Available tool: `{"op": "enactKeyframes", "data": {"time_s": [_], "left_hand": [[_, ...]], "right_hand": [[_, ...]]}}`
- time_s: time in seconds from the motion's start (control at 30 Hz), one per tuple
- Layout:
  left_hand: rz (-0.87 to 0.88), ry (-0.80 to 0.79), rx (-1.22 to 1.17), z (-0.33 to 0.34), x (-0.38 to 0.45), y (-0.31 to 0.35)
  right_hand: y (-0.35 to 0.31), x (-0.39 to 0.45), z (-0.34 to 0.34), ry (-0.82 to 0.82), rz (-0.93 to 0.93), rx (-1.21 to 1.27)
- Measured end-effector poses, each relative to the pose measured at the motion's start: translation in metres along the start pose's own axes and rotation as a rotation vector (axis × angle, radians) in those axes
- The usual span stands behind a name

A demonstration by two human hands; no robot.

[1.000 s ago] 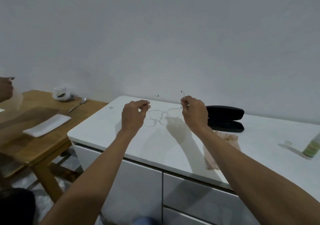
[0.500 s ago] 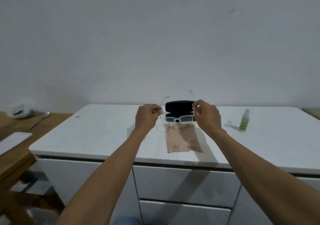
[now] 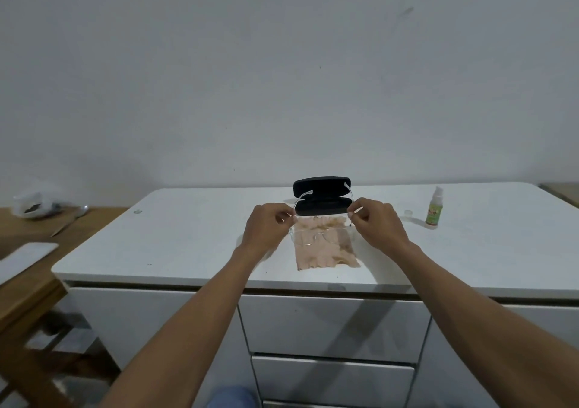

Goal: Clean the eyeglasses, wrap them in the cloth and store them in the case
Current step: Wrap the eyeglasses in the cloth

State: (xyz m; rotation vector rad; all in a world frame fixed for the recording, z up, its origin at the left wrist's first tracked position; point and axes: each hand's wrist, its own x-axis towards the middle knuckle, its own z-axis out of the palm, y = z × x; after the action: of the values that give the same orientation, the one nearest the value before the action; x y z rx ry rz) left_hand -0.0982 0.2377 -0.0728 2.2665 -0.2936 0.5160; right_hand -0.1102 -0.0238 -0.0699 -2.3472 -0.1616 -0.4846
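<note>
Fingertips of the left hand (image 3: 266, 229) are drawn together in a pinch on one temple arm of the eyeglasses (image 3: 321, 235), and the right hand (image 3: 377, 227) pinches the other temple arm the same way, thumb against forefinger. Between the two hands the clear frame hangs with its lenses down, over the far half of the cloth (image 3: 326, 251); whether the lenses touch the fabric cannot be told. Both temple tips point away from the person and show white against the case (image 3: 322, 196).

That black case stands open just behind the cloth, lid raised; its inside is dark and its contents cannot be made out.

Flat on the white cabinet top (image 3: 188, 235) lies the pinkish cloth, near the front edge. To the right stands a small green spray bottle (image 3: 434, 208), with a small clear cap (image 3: 407, 212) beside it. Drawers run below the top. A wooden table (image 3: 28, 235) sits to the left, against a plain pale wall (image 3: 282, 78).
</note>
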Motion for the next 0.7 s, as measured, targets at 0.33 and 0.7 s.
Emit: {"op": "enactKeyframes", "data": {"time_s": [0.33, 0.7], "left_hand": [[-0.013, -0.086, 0.092, 0.002, 0.013, -0.010], [-0.165, -0.190, 0.048, 0.024, 0.049, -0.027]], "right_hand": [[0.017, 0.021, -0.011, -0.076, 0.022, -0.004], [0.025, 0.065, 0.011, -0.274, 0.104, -0.051]]}}
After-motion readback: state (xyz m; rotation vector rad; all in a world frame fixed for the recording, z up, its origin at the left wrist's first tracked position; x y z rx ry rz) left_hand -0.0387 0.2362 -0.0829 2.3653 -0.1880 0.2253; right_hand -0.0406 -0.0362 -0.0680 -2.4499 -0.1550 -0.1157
